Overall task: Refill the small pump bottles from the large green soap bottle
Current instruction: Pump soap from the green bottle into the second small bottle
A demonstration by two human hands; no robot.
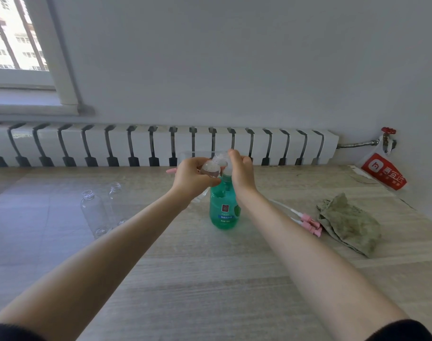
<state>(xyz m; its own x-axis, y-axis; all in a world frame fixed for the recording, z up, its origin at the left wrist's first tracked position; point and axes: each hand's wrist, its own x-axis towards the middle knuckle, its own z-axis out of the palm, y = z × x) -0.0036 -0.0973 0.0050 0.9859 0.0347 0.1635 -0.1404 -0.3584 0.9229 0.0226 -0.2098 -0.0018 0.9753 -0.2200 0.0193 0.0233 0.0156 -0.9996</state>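
**Wood-grain table beneath a white radiator: two hands fill a small bottle at the soap pump**

The left hand (190, 178) grips a small clear bottle (210, 168), holding it tilted with its open neck raised against the pump head (226, 170) of the green soap bottle (223, 207). The right hand (240, 172) curls over that pump head from above. The green bottle stands upright on the table (210, 279), mid-scene, directly under both hands.

To the left, two more clear bottles (94, 212) lie uncapped and look empty. To the right, pink pump tops (308, 223) with white tubes lie just beside a crumpled grey-green cloth (347, 225). At the far right, a red packet (382, 172) lies against the wall.

The step in hand appears to be pumping soap into the first small bottle; whether any soap is inside it cannot be told. The next move calls for firm downward presses while the neck is kept steady under the spout, so nothing runs down the outside. The two bottles on the left are likely not yet filled.
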